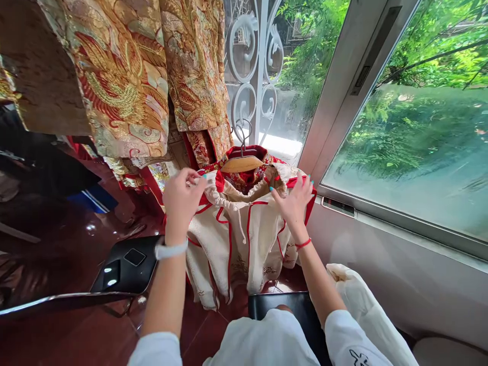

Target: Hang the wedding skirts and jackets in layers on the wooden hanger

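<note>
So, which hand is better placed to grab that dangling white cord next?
Probably the right hand: its fingers are spread and its thumb looks slightly nearer the cord. The left hand has partly curled fingers, over at the opposite side of the gathered waistband.

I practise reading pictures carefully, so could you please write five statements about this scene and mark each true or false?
1. The right hand has spread fingers. True.
2. The cream garment has red trim. True.
3. The wooden hanger lies on a chair. False: it is just beyond the cream garment's gathered top.
4. The white band and red bracelet share one arm. False: they are on opposite arms.
5. Green leaves show outside. True.
</note>
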`<act>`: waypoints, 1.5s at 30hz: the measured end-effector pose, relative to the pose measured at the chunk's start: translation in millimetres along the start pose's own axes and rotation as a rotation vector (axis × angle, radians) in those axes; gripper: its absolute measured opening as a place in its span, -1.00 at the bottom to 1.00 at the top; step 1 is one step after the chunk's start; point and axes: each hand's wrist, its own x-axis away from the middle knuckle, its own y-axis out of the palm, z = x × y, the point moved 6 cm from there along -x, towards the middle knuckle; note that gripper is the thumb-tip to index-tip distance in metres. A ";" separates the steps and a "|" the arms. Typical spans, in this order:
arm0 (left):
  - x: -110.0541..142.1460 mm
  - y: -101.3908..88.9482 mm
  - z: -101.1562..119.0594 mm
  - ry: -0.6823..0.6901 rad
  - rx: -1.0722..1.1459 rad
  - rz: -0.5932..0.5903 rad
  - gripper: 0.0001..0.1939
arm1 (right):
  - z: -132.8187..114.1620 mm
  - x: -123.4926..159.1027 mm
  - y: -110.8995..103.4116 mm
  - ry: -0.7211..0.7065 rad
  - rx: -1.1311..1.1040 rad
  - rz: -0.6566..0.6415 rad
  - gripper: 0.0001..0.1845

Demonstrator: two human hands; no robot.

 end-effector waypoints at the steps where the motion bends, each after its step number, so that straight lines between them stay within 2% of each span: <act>1: -18.9 6.2 1.6 0.016 -0.097 -0.072 -0.73 | -1.6 -5.8 7.8 -0.012 0.060 -0.015 -0.21; 3: -49.6 23.3 0.5 0.011 -0.245 -0.243 -0.69 | -4.5 -15.9 19.1 -0.040 0.138 -0.044 -0.31; 5: -69.7 39.7 -3.9 -0.016 -0.315 -0.431 -0.67 | -7.9 -25.1 22.0 -0.095 0.170 -0.058 -0.40; 8: -80.2 57.7 -9.8 -0.044 -0.267 -0.708 -0.70 | -12.0 -39.2 16.8 -0.200 0.164 -0.077 -0.48; 10: -78.1 63.0 -11.6 -0.058 -0.176 -0.791 -0.73 | -13.1 -48.3 12.7 -0.261 0.134 -0.095 -0.51; 11: -75.9 63.8 -11.4 -0.055 -0.109 -0.779 -0.73 | -13.2 -52.5 11.0 -0.285 0.113 -0.097 -0.53; 13: -70.7 62.2 -11.7 -0.060 0.065 -0.673 -0.71 | -13.2 -59.8 8.4 -0.317 0.070 -0.086 -0.54; 17: -63.8 47.1 -24.7 -0.200 0.466 -0.244 -0.75 | -16.1 -69.8 5.9 -0.324 -0.031 -0.037 -0.47; 19: -63.1 36.5 -26.8 -0.222 0.598 -0.035 -0.74 | -22.2 -71.6 6.0 -0.346 -0.117 -0.024 -0.42; 21: -63.2 25.0 -16.5 -0.144 0.640 0.123 -0.68 | -30.6 -71.3 6.7 -0.390 -0.223 -0.028 -0.41; 24: -55.9 11.0 15.9 0.020 0.554 0.301 -0.61 | -39.4 -69.1 5.3 -0.424 -0.344 -0.004 -0.43; 26: -43.6 9.1 38.0 0.080 0.473 0.387 -0.60 | -39.9 -65.7 1.8 -0.433 -0.390 0.032 -0.46; 28: -28.4 15.3 53.9 0.127 0.399 0.409 -0.63 | -36.9 -58.9 -1.0 -0.468 -0.404 0.042 -0.48; 30: -14.9 28.7 59.9 0.173 0.316 0.354 -0.66 | -31.1 -48.7 0.8 -0.527 -0.362 -0.009 -0.50; 34: -3.5 50.2 39.4 0.158 0.155 0.279 -0.73 | -17.1 -28.2 21.5 -0.625 -0.117 -0.274 -0.45; 37: -6.0 51.6 21.6 0.151 0.097 0.241 -0.78 | -14.1 -22.2 30.0 -0.653 -0.001 -0.361 -0.40; 39: -3.0 47.3 15.9 0.181 0.106 0.223 -0.83 | -17.1 -16.9 27.1 -0.655 0.002 -0.327 -0.35; 41: 11.3 41.1 12.0 0.211 0.141 0.255 -0.87 | -19.6 -2.9 17.3 -0.615 -0.057 -0.204 -0.37; 43: 37.4 41.0 7.1 0.219 0.187 0.277 -0.87 | -18.7 23.9 5.4 -0.538 -0.171 -0.034 -0.48; 44: 53.6 45.0 3.6 0.207 0.209 0.273 -0.86 | -17.8 41.0 2.6 -0.499 -0.237 0.023 -0.55; 45: 70.8 51.5 -1.0 0.182 0.231 0.263 -0.85 | -18.0 58.6 4.5 -0.468 -0.293 0.021 -0.61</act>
